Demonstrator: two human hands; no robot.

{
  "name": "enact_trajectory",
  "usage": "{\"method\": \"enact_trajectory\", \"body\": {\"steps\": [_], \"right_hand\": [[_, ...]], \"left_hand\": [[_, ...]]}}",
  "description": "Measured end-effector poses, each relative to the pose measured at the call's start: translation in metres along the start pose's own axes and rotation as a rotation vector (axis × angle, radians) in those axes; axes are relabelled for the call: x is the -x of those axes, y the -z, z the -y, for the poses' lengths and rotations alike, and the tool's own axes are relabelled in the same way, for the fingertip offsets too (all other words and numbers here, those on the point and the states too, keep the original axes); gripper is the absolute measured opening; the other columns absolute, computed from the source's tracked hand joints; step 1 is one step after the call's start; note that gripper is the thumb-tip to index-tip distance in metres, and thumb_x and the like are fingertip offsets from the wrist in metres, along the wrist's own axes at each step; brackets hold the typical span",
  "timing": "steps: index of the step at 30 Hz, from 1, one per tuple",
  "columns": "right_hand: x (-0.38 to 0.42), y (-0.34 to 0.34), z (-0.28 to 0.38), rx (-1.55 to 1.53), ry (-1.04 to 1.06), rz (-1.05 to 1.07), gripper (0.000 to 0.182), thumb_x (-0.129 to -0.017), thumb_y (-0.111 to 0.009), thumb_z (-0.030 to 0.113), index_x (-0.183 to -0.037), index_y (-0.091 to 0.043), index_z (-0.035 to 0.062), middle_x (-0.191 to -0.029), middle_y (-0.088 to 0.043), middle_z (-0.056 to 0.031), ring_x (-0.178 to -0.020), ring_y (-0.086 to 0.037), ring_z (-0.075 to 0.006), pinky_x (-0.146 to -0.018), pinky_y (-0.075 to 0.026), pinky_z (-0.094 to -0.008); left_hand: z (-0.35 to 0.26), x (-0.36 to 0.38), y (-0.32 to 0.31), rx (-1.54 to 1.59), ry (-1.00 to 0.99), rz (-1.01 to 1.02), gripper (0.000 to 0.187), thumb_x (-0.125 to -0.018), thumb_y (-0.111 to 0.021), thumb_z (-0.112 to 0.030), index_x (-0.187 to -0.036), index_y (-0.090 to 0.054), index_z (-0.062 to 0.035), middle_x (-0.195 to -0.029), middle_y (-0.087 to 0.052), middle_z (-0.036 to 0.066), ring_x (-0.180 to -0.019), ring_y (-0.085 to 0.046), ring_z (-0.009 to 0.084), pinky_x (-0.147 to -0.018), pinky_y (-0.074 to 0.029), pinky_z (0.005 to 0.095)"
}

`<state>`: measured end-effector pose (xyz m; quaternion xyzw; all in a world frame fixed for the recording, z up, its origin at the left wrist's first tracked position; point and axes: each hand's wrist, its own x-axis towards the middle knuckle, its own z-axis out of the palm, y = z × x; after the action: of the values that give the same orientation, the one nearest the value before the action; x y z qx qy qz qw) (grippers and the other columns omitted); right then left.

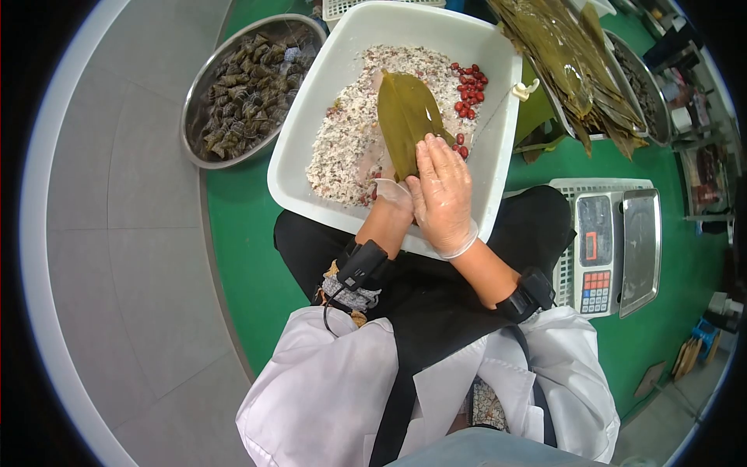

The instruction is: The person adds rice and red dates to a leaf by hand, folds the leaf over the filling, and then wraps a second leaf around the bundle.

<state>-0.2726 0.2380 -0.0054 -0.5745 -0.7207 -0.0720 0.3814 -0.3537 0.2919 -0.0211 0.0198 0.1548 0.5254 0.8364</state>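
So the clear-gloved right hand (443, 191) is pretty much flat, fingers together on a glossy, pointed olive leaf (406, 117), while the left hand (395, 192) is mostly hidden behind it (can't tell how open), over grainy rice mix (336, 152) in a smooth white plastic tub (311, 101).

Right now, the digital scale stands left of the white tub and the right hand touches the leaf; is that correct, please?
Not quite: the head view shows the digital scale right of the white tub; the right hand touches the leaf.
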Motion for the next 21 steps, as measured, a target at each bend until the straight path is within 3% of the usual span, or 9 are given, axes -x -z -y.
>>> {"method": "enact_trajectory", "body": {"steps": [10,12,13,15,18,21], "right_hand": [[-0.011,0.006,0.005,-0.011,-0.068,-0.058,0.050,-0.076,-0.066,0.013,-0.123,-0.053,-0.0025,-0.122,-0.053,-0.0190,-0.110,-0.051,-0.0345,-0.092,-0.039,-0.0437],[-0.013,0.007,0.005,-0.010,-0.072,-0.082,0.050,-0.077,-0.066,0.013,-0.123,-0.054,-0.0020,-0.120,-0.054,-0.0179,-0.108,-0.052,-0.0344,-0.092,-0.039,-0.0430],[-0.013,0.007,0.005,-0.023,-0.082,-0.102,0.047,-0.079,-0.064,0.013,-0.122,-0.054,-0.0017,-0.119,-0.054,-0.0172,-0.107,-0.052,-0.0341,-0.092,-0.039,-0.0427],[-0.013,0.007,0.005,-0.035,-0.090,-0.122,0.044,-0.080,-0.063,0.013,-0.121,-0.055,-0.0015,-0.117,-0.055,-0.0164,-0.106,-0.052,-0.0338,-0.092,-0.039,-0.0424],[-0.013,0.005,0.000,-0.095,-0.091,-0.205,0.038,-0.084,-0.060,0.014,-0.119,-0.057,-0.0014,-0.115,-0.057,-0.0154,-0.104,-0.052,-0.0334,-0.091,-0.039,-0.0420],[-0.013,0.006,-0.002,-0.167,-0.104,-0.258,0.035,-0.087,-0.058,0.015,-0.117,-0.059,-0.0018,-0.112,-0.057,-0.0151,-0.103,-0.051,-0.0326,-0.091,-0.040,-0.0420]], "left_hand": [[0.004,0.001,-0.013,-0.166,-0.023,-0.184,0.038,-0.099,-0.033,-0.028,-0.123,-0.049,-0.0026,-0.115,-0.058,0.013,-0.102,-0.058,0.0265,-0.090,-0.049,0.0379],[0.004,-0.001,0.000,0.045,0.010,0.205,0.035,-0.099,-0.040,-0.031,-0.124,-0.049,-0.0075,-0.116,-0.056,0.010,-0.104,-0.058,0.0222,-0.089,-0.051,0.0350],[0.005,-0.003,0.001,0.045,0.009,0.207,0.035,-0.099,-0.040,-0.031,-0.124,-0.049,-0.0075,-0.116,-0.056,0.010,-0.104,-0.058,0.0222,-0.089,-0.051,0.0350],[0.005,-0.007,0.000,0.232,0.092,0.451,0.036,-0.099,-0.033,-0.024,-0.122,-0.049,-0.0019,-0.115,-0.058,0.013,-0.102,-0.058,0.0238,-0.090,-0.049,0.0359],[0.010,-0.002,-0.009,0.218,0.100,0.396,0.034,-0.097,-0.044,-0.032,-0.118,-0.052,-0.0066,-0.110,-0.059,0.009,-0.098,-0.060,0.0205,-0.087,-0.051,0.0319],[0.017,0.000,-0.011,0.127,0.020,0.311,0.034,-0.098,-0.042,-0.032,-0.117,-0.052,-0.0063,-0.108,-0.059,0.008,-0.097,-0.060,0.0196,-0.086,-0.051,0.0320]]}}
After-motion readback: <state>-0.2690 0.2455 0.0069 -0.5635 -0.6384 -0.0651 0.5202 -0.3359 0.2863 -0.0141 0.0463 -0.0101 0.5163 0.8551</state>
